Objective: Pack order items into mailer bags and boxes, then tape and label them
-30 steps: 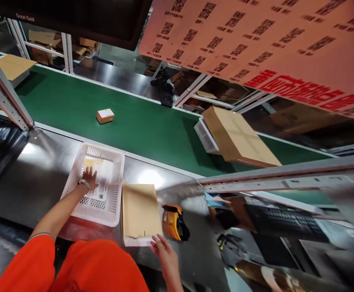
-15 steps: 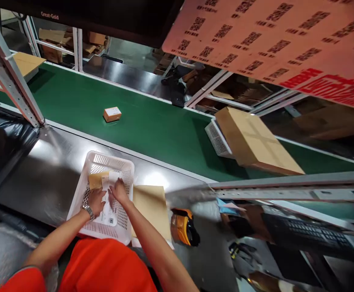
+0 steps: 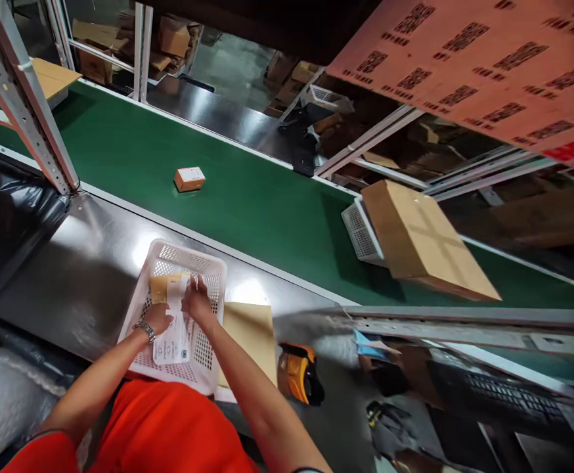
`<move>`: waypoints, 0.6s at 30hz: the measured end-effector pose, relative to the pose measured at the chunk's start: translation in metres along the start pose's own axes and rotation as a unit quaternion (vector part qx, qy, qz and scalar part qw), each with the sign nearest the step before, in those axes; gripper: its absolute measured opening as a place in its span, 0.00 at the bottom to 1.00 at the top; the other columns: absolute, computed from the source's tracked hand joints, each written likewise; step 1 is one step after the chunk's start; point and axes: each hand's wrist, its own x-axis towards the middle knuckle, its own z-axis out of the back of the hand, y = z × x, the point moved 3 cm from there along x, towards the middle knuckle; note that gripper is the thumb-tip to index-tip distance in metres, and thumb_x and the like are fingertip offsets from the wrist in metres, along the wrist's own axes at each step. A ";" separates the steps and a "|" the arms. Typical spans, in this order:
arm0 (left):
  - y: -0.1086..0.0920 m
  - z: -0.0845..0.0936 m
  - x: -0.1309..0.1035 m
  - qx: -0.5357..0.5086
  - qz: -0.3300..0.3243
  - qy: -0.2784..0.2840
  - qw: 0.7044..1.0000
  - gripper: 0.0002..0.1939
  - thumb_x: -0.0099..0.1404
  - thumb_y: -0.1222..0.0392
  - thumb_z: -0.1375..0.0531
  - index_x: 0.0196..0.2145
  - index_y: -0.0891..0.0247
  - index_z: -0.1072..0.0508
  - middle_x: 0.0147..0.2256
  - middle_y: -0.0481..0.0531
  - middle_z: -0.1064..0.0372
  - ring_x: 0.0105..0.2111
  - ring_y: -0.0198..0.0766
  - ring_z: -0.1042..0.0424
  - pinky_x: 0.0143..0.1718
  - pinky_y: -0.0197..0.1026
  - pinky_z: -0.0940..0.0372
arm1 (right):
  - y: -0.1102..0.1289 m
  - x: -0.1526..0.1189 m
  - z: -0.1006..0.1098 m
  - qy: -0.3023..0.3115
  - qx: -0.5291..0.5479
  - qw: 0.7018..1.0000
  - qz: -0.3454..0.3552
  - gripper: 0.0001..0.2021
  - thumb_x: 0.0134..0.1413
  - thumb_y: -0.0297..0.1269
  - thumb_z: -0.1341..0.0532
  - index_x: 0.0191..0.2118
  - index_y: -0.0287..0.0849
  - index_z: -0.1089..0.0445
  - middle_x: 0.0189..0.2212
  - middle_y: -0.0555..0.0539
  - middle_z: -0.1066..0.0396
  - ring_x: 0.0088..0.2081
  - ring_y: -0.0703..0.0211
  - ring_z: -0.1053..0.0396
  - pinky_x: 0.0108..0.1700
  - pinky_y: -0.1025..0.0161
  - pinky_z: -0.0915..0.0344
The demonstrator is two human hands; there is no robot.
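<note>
A white printed paper sheet (image 3: 171,345) lies lengthwise inside a white perforated plastic basket (image 3: 125,328), over a yellow-brown envelope (image 3: 159,288). My left hand (image 3: 157,319), a metal watch at its wrist, grips the sheet's left side, its thumb on the paper and its other fingers partly hidden. On the right edge, near the top, my right hand (image 3: 197,301) holds the sheet, fingertips pointing away from me. Both hands are within the basket. A flat tan envelope or sheet of card (image 3: 250,335) lies against the basket's right side.
Beyond the metal table (image 3: 85,282) runs a green conveyor belt (image 3: 267,217) carrying a small orange-brown box (image 3: 189,179). Farther right, a large carton (image 3: 425,236) tilts on another white basket (image 3: 360,230). A yellow-and-black device (image 3: 299,373) and a keyboard (image 3: 513,397) are at right.
The sheet looks narrower, its right part drawn in along the edge by my right hand. My left hand stays on its left side. The view has shifted slightly.
</note>
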 end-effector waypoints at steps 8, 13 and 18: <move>-0.007 -0.002 0.010 0.008 0.021 -0.052 0.998 0.15 0.71 0.66 0.36 0.53 0.69 0.17 0.62 0.68 0.22 0.63 0.53 0.22 0.68 0.46 0.32 | -0.002 0.026 0.031 0.074 -0.063 0.995 0.007 0.40 0.39 0.30 0.23 0.62 0.24 0.26 0.60 0.23 0.24 0.60 0.31 0.27 0.62 0.50 0.31; -0.012 -0.006 0.013 -0.005 0.020 -0.074 0.997 0.11 0.69 0.67 0.33 0.49 0.66 0.17 0.59 0.66 0.21 0.64 0.54 0.24 0.69 0.49 0.33 | -0.006 0.018 0.033 0.117 -0.035 0.992 0.022 0.20 0.48 0.28 0.28 0.49 0.34 0.17 0.54 0.30 0.20 0.55 0.39 0.24 0.57 0.54 0.32; -0.014 0.001 0.004 -0.015 0.011 -0.111 0.994 0.08 0.66 0.67 0.31 0.44 0.65 0.17 0.63 0.65 0.24 0.70 0.57 0.30 0.73 0.50 0.37 | -0.010 -0.002 0.042 0.177 0.075 0.979 0.075 0.08 0.48 0.26 0.31 0.36 0.41 0.20 0.37 0.46 0.18 0.40 0.54 0.25 0.42 0.64 0.37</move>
